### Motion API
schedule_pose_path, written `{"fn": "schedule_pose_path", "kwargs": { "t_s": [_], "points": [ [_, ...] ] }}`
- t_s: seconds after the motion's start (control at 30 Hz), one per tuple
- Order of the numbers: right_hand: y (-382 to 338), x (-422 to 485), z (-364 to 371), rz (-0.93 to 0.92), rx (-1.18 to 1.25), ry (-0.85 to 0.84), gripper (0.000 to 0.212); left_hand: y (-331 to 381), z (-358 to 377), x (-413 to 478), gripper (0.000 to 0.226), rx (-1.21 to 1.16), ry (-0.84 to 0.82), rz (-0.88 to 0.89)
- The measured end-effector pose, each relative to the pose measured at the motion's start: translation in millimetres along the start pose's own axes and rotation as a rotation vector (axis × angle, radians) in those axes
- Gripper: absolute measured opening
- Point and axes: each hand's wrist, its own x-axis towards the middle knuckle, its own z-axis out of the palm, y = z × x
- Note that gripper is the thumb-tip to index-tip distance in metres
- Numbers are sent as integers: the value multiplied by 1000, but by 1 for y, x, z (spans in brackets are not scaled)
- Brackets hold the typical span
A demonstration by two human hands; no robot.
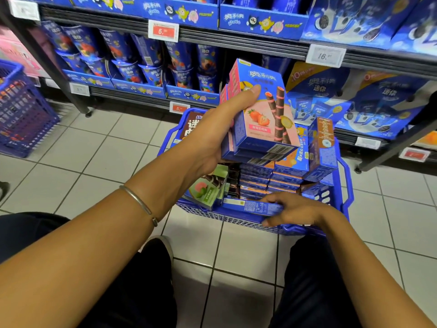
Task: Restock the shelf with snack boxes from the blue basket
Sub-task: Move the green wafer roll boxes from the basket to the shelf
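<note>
A white-tiled shop floor [99,157] runs up to dark metal shelving [236,41] packed with blue snack packs, with two legible price tags on its rails: a red one [163,31] at eleven o'clock and a white one [325,55] at one o'clock. At the centre stands the blue plastic basket [340,197], loaded with stacked blue boxes, plus one green-fronted box [205,191] leaning at its nine o'clock side and one blue-and-brown box [322,147] upright at its three o'clock side. The left hand [212,136], a thin metal bangle [139,202] on its wrist, is clamped round a stack of blue-and-pink strawberry wafer-roll boxes [262,114] raised above the basket; three barcoded ends show at the bottom, though the full count is unclear. The right hand [295,208], at the basket's six o'clock rim, pinches one flat blue box [250,206] between thumb and fingers. A second blue basket [21,110] sits at nine o'clock.
</note>
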Motion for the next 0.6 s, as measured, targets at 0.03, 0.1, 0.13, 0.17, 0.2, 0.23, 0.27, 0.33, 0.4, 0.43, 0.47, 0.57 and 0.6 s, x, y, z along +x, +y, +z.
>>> {"fn": "schedule_pose_path", "kwargs": {
  "t_s": [0.03,0.1,0.13,0.17,0.2,0.23,0.27,0.33,0.4,0.43,0.47,0.57,0.6],
  "points": [
    [0,-8,-2,-33,5,53,31,1,0,-1,28,-3,0,-8],
    [0,-24,-7,-105,103,166,25,1,1,-2,27,-6,9,-14],
    [0,-32,-10,-136,186,216,24,2,1,-2,26,-8,16,-10],
    [-1,-39,-14,-155,283,270,24,2,1,-2,25,-6,21,-4],
    [-3,-44,-17,-166,395,328,24,2,1,-1,26,-4,23,2],
    [-6,-48,-20,-170,521,382,26,2,1,-2,28,-1,22,6],
    [-8,-50,-22,-170,660,429,31,3,1,-2,31,1,23,12],
    [-17,-50,-25,-176,949,521,41,5,2,-2,33,1,37,40],
    [-30,-50,-30,-202,1162,608,41,8,1,-2,31,-9,58,80],
    [-36,-51,-34,-217,1231,655,34,10,0,-2,28,-18,66,97],
    [-42,-52,-38,-234,1292,701,27,12,-2,-2,26,-25,72,111],
    [-62,-62,-52,-309,1445,786,17,13,-7,-1,27,-19,106,139],
    [-69,-66,-55,-347,1484,790,15,12,-8,1,27,-13,121,146]
  ]
}}
